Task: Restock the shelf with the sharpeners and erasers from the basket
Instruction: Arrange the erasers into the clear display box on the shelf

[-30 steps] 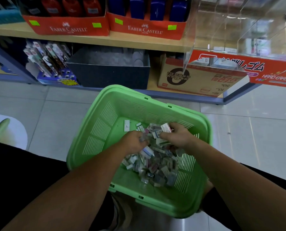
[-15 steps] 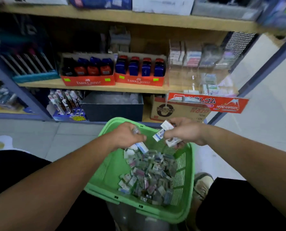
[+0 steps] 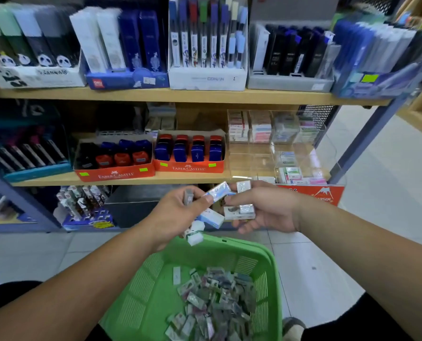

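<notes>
Light was dim, flat, cool-tinted; brightest on floor tiles [image 3: 389, 183] at right. Bottom shelf bay [image 3: 136, 205] lay in deep shadow. Glare flecked wrapped erasers [image 3: 218, 191] and acrylic bins [image 3: 291, 148]. Wide-angle lens bowed shelf board [image 3: 155, 94]; pen packs [image 3: 377, 57] near right edge were smeared, soft.

Open room lies over the acrylic bin's [image 3: 251, 157] front-left compartments, hemmed by the red sharpener box [image 3: 189, 167] at left, stacked erasers [image 3: 261, 126] behind and the shelf board [image 3: 192, 96] above.
</notes>
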